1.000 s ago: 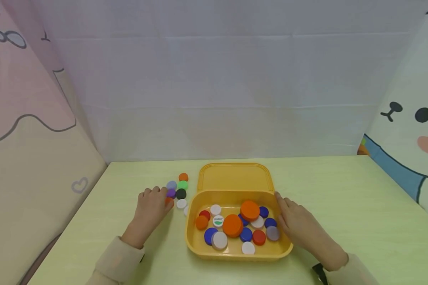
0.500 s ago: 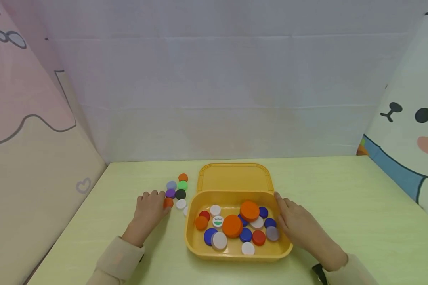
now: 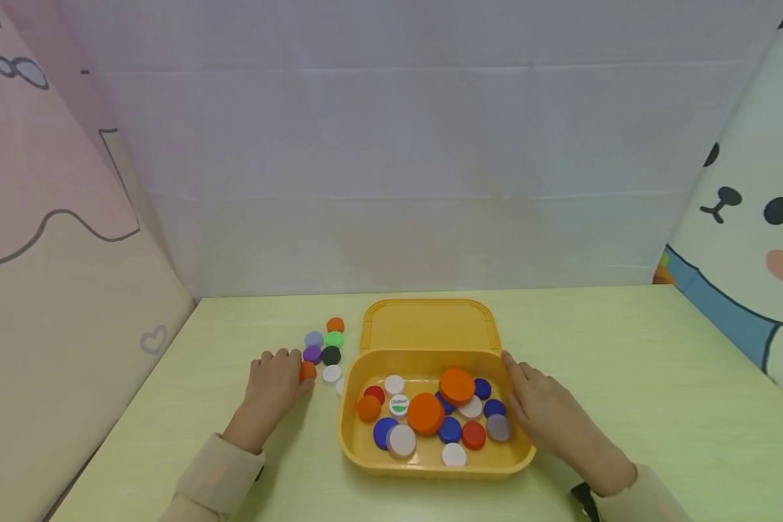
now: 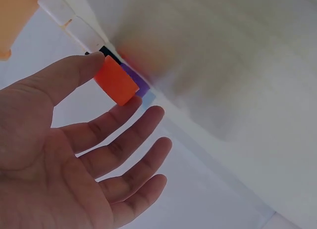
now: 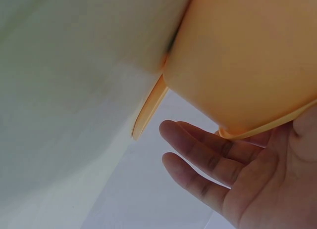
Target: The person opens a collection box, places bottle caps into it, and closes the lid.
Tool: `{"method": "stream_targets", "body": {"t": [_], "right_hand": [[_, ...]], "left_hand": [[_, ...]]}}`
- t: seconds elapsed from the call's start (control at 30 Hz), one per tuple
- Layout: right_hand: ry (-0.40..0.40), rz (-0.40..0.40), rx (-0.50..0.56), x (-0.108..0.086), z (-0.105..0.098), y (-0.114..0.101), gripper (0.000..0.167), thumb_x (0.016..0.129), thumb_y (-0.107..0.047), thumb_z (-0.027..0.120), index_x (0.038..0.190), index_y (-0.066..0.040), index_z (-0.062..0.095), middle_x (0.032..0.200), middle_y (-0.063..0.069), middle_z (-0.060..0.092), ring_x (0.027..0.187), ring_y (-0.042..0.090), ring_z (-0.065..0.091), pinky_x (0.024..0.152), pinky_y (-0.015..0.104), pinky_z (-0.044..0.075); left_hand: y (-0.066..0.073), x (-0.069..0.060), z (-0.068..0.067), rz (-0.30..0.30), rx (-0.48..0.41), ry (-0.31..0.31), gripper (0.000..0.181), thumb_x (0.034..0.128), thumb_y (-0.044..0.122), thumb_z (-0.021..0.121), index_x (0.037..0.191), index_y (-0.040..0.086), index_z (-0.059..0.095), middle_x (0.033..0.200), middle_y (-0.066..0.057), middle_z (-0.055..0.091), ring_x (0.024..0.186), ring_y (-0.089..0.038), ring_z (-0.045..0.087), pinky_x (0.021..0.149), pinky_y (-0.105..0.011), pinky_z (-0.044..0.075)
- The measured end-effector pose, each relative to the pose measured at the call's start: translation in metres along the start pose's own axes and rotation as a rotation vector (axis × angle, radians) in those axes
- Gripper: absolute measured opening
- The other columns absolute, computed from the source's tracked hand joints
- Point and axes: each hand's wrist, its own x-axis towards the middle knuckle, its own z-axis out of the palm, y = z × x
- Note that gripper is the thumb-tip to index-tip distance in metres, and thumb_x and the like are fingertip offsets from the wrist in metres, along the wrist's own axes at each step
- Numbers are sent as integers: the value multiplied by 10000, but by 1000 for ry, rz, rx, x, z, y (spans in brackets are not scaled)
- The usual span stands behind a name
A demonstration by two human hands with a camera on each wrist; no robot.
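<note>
My left hand [image 3: 272,384] pinches an orange bottle cap [image 4: 116,80] between thumb and index finger; the other fingers are spread loosely. This cap stands beside a purple cap [image 3: 312,354] and a black cap [image 3: 330,355] on the table. At the right side of a yellow plastic box [image 3: 437,470], my right hand [image 3: 548,413] rests against the rim with nearly straight fingers. Its fingertips extend past the box wall in the right wrist view. Inside the box lie several caps, among them a large orange cap [image 3: 425,414] and a red cap [image 3: 473,435].
Behind the box lies its yellow lid [image 3: 431,324], flat. More caps sit left of the box: a green cap [image 3: 334,339], a lavender cap [image 3: 314,339], another orange cap [image 3: 336,325] and a white cap [image 3: 331,374]. A pale curtain [image 3: 398,167] hangs behind the table.
My left hand has drawn back slightly to the left, so more of the orange cap at its fingertips shows. The right hand and the box stay in place.
</note>
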Motion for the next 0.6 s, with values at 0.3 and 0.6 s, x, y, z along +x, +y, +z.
{"method": "stream_targets", "body": {"t": [0.3,0.6], "right_hand": [[3,7,6,1,1,0,524,877,-146,530,1338,50,378,1015,148,581,737,208,530,750,401,504],[6,3,8,0,4,0,524,877,-149,515,1334,63,369,995,140,572,713,186,490,734,390,496]], "left_hand": [[4,-7,-12,69,14,155,345,777,316,688,876,10,564,731,-102,523,700,-297,484,626,-398,420],[29,-17,-30,119,-41,217,355,775,323,705,913,32,556,811,-93,552,832,-340,520,735,-438,435]]}}
